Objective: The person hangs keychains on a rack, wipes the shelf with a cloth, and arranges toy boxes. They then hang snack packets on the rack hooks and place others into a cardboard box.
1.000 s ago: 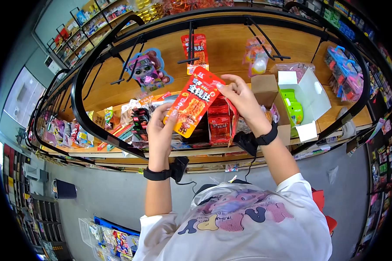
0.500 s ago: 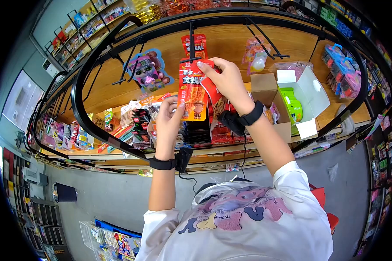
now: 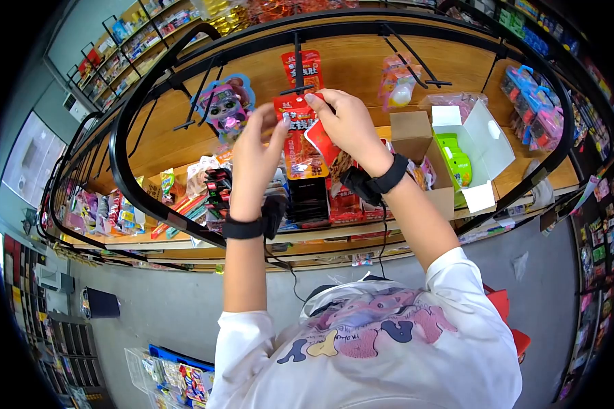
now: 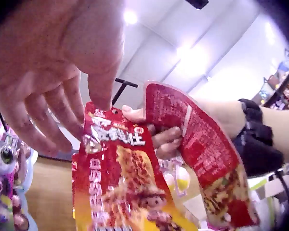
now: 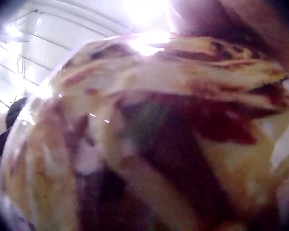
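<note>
My right hand (image 3: 351,129) pinches the top corner of a red and yellow snack packet (image 3: 305,158), right below a black display hook (image 3: 297,89). A second red snack packet (image 4: 202,144) is held in the same hand, bent beneath the palm; a blurred packet surface (image 5: 183,110) fills most of the right wrist view. At the first packet's upper left edge is my left hand (image 3: 256,151), fingers spread and loosely bent, the thumb tip right at the packet's corner. Behind, a matching packet (image 3: 310,63) hangs on the wooden back panel.
To the left hangs a cartoon-animal package (image 3: 225,105), and toy packages (image 3: 399,85) hang at the right. An opened carton (image 3: 488,146) with green packets stands on the shelf. Several more snack packets (image 3: 346,201) lie below my hands. A black rail (image 3: 119,146) curves around the display.
My right hand has carried the packet up and left to the hook, turning it upright. The left hand let go of its lower part and rose to its upper left edge.
</note>
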Demonstrator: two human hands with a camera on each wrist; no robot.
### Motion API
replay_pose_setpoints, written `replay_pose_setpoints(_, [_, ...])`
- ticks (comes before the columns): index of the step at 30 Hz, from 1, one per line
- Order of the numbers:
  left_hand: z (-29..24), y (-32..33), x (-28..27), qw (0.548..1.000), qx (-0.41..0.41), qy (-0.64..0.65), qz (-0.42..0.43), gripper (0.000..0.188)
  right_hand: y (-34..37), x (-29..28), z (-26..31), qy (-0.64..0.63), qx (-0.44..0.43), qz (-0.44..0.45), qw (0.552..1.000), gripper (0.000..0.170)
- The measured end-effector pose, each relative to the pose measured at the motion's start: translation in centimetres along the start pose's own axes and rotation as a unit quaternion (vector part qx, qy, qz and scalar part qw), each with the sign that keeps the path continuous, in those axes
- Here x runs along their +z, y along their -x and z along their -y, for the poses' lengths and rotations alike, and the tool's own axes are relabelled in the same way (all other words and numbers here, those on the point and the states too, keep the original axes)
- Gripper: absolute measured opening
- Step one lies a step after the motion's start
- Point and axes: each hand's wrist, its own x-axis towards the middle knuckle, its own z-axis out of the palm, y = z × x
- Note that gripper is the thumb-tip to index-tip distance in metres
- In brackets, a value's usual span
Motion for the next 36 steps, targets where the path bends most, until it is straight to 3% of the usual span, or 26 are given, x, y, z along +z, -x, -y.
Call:
replay_pose_setpoints(6, [-0.3,-4.3,0.0,1.0,0.007,-0.008,0.029,0.016,-0.2,-0.5,0.1,0.01,-0.015,0.001,1.0,0.032])
replay_pose_setpoints(15, [-0.9,-4.1,0.3,0.999,-0.016,0.029,0.017,0.012,-0.3,-0.8,0.4,-0.003,0.0,0.003,1.0,0.032])
replay_pose_setpoints(23, [0.2,-5.3,1.0,1.0,-0.003,-0.018,0.018,0.016,-1.4,-0.4,-1.1,0.062,0.01,0.008,0.998,0.034])
replay_pose_setpoints(26, [0.8,-7.1,1.5,0.998,-0.013,-0.061,0.018,0.016,-2.4,-0.2,-2.6,0.064,0.028,-0.034,0.997,0.037])
replay_pose_setpoints(30, [2.9,-10.3,2.3,0.993,0.048,-0.109,-0.005,0.015,-2.7,-1.0,-3.1,0.095,0.007,-0.094,0.991,0.032])
replay_pose_setpoints(34, [3.4,-11.9,2.9,0.993,0.044,-0.111,-0.005,0.015,-2.4,-1.8,-3.8,0.105,0.071,-0.063,0.99,0.023])
replay_pose_setpoints(36, [3.6,-12.4,3.2,0.994,0.027,-0.109,0.001,0.016,-2.1,-2.2,-4.3,0.081,0.033,-0.05,0.995,0.021])
